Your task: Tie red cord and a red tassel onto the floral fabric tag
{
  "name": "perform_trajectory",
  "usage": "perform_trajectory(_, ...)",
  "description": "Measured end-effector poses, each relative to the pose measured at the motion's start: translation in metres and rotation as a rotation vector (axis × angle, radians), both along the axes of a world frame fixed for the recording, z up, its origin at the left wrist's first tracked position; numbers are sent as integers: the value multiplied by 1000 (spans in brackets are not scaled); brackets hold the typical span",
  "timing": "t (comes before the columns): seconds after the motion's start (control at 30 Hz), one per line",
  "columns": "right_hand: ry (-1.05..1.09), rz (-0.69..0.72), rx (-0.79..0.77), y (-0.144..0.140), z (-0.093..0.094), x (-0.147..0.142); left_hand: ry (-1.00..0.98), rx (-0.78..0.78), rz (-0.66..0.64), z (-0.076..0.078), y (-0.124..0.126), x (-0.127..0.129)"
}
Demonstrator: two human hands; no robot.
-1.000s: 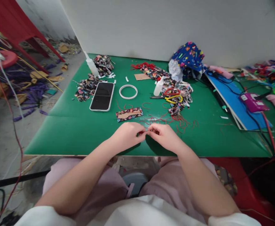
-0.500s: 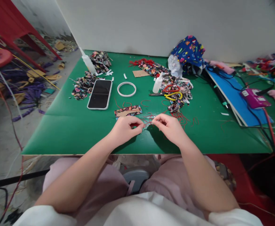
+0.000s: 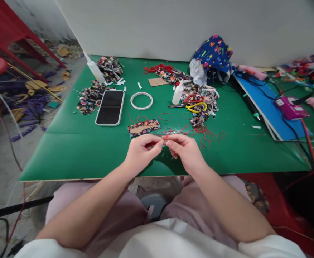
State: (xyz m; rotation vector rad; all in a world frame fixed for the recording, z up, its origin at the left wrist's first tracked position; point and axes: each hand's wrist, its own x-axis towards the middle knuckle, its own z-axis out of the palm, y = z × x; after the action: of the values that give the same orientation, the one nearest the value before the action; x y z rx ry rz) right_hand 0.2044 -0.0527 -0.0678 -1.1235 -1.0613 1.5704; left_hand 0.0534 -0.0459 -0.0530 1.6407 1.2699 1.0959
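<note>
Head view: left hand (image 3: 140, 152) and right hand (image 3: 185, 150), apart half a second ago, now meet fingertip to fingertip, both pinching the red cord (image 3: 164, 137) above the counter (image 3: 92, 154).

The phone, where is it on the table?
In the head view, the phone lies face up on the green table, left of the white tape ring and right of a pile of floral fabric scraps.

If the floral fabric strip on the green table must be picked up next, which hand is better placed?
Probably the left hand. The floral fabric strip lies just beyond its knuckles, slightly to its left. The right hand sits farther to the side. Both hands pinch a red thread, so one must first let go.
</note>
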Motion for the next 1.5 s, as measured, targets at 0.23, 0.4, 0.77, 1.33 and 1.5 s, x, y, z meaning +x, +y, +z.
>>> perform_trajectory(0.23,87,-147,-21,-1,3,-7,19,-28,-16,-1,-1,3)
perform_trajectory(0.4,9,-179,22,-2,2,-8,3,-78,64,-1,-2,5)
perform_trajectory(0.77,26,-181,-12,-4,-2,-10,-230,-281,148,-8,-2,9)
perform_trajectory(1.33,-465,-229,615,-13,14,-1,-377,-440,112,-8,0,6)
perform_trajectory(1.5,-585,-214,761,-16,13,2,-341,-393,71,-9,0,4)
